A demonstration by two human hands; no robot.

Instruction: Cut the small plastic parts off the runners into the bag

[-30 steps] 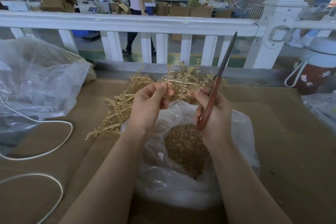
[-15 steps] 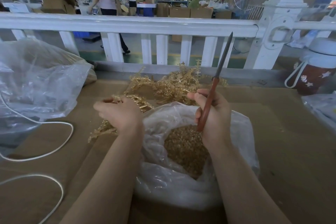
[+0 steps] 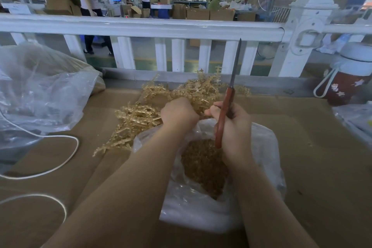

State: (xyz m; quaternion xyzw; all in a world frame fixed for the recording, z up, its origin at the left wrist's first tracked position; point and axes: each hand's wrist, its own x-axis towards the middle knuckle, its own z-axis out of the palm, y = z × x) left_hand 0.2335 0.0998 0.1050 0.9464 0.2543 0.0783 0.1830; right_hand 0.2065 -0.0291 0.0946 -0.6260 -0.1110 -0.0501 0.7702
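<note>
A pile of golden plastic runners [image 3: 193, 92] lies on the cardboard-covered table behind an open clear bag [image 3: 265, 147] that holds several small golden cut parts [image 3: 203, 165]. My left hand [image 3: 178, 112] reaches into the near edge of the pile with its fingers curled down among the runners; what it grips is hidden. My right hand [image 3: 231, 125] grips the red-brown handle of a knife [image 3: 227, 104], whose thin dark blade points up toward the white railing. The two hands are close together above the bag's far rim.
A large crumpled clear bag [image 3: 40, 94] sits at the left, with a white cord [image 3: 60, 159] looping over the table. A red and white bottle [image 3: 348, 78] stands at the far right by a white railing [image 3: 161, 26]. Another plastic bag [image 3: 356, 119] lies at the right edge.
My left hand swung out to the left over the runners, then came back right to the pile beside my right hand. My right hand with the knife stayed nearly still.
</note>
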